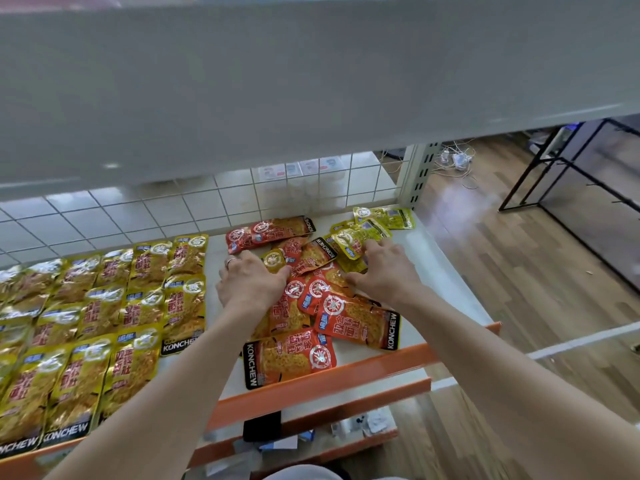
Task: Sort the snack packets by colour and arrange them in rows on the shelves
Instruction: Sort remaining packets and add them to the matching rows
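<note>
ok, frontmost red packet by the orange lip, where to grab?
Probably its front long edge, coming from the orange lip side. The red packet lies flat with that edge free; its far edge meets the red pile, and the left forearm passes close to its black end.

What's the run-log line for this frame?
phase: sorting | left hand: on red pile, at yellow packet | right hand: on yellow-green packets | yellow rows: laid on shelf, left side | grips: unclear
</note>
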